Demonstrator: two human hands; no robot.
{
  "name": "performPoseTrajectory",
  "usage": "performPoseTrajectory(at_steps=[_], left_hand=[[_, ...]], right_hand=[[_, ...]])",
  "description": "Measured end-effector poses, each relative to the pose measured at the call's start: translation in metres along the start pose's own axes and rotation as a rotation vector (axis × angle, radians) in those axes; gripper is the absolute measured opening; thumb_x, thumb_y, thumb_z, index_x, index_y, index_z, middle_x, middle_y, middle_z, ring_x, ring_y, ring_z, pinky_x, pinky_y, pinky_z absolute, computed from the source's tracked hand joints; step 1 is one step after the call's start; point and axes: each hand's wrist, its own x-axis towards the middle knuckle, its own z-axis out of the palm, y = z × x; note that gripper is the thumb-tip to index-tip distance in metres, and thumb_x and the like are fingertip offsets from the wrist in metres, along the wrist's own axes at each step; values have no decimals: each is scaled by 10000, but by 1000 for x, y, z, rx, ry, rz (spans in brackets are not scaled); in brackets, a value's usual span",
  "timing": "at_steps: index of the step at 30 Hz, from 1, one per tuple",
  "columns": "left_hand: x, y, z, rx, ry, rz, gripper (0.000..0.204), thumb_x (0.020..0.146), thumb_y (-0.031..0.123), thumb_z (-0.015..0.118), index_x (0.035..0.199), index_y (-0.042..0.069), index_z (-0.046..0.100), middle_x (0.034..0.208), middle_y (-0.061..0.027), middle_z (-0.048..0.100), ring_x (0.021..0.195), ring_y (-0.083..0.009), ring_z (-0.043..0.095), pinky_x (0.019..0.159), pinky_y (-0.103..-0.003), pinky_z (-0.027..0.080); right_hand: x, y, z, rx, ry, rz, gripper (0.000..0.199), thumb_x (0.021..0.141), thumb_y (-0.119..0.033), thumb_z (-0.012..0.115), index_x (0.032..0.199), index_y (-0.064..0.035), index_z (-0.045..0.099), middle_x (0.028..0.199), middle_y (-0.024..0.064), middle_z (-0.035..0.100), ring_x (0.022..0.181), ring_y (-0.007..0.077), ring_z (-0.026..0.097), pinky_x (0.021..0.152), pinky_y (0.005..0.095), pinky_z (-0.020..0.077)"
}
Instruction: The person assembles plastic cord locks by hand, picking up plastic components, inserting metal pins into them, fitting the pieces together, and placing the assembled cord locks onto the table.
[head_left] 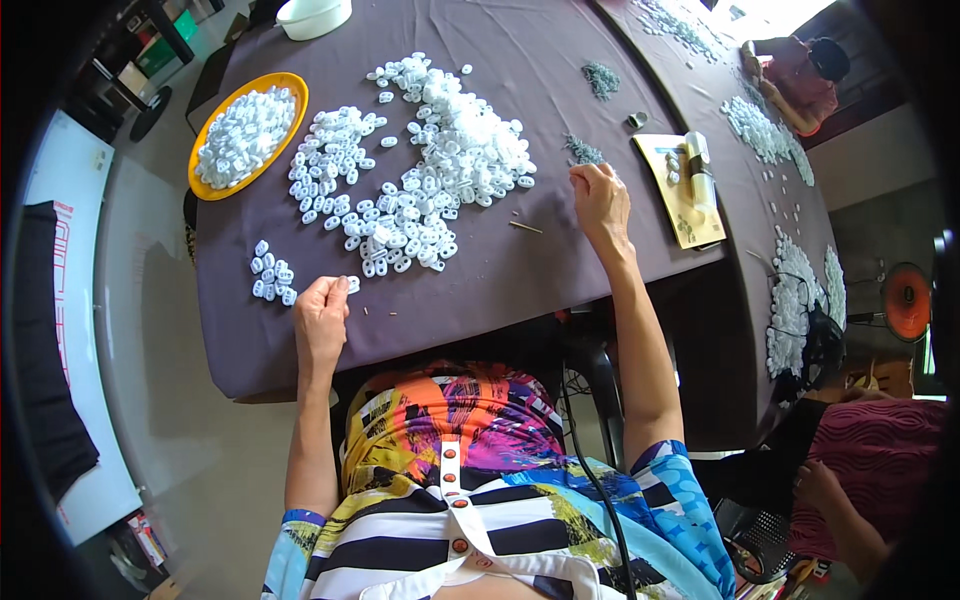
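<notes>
My left hand is closed in a pinch near the front edge of the table, on a small white plastic piece that shows beside the fingertips. To its left lies a little group of similar white pieces. My right hand reaches farther out, its fingers bent together at the near side of a small heap of thin grey metal bits. Whatever those fingers hold, if anything, is hidden. Between and beyond my hands spreads a large pile of white oval pieces with dark marks.
An orange-rimmed plate heaped with white pieces stands at the left. Another grey heap lies farther back. A yellow packet with a white-capped item is at the right. Two people sit on the right side. A white tub stands far left.
</notes>
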Motion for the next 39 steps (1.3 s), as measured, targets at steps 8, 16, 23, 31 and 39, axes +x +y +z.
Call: performPoseTrajectory(at_steps=[8,16,23,31,39], left_hand=[[7,-23,-38,146,171,67,199,869,176,536,782,10,599,518,26,436,343,-28,359,306,-199,270],[13,-23,-38,274,315,189,145,853,119,541,917,11,612,544,9,482,389,-44,411,331,-202,326],[7,-10,-25,309,452,303,196,826,116,581,981,-2,607,574,-73,555,499,-130,522,491,-278,420],[-12,32,52,345,40,641,86,714,83,662,797,81,637,686,-74,543,591,-253,571,520,-345,458],[-2,26,77,486,-40,602,149,705,100,654,851,90,623,743,-85,533,629,-260,574,552,-340,470]], right_hand=[[18,5,17,-227,-108,80,155,793,-207,562,852,-108,666,873,103,595,792,299,594,695,402,466],[33,11,21,-396,-164,-65,219,837,-199,478,824,-42,631,893,151,585,786,333,603,683,425,474],[17,15,25,-329,-150,-212,117,843,-141,445,839,-50,519,854,152,553,775,328,571,657,437,446],[1,6,22,-193,-157,-154,97,835,-74,406,867,-23,482,856,181,533,781,341,560,659,425,457],[-18,-7,7,19,-88,-176,90,806,-46,501,869,-21,560,833,143,575,777,318,574,685,381,457]])
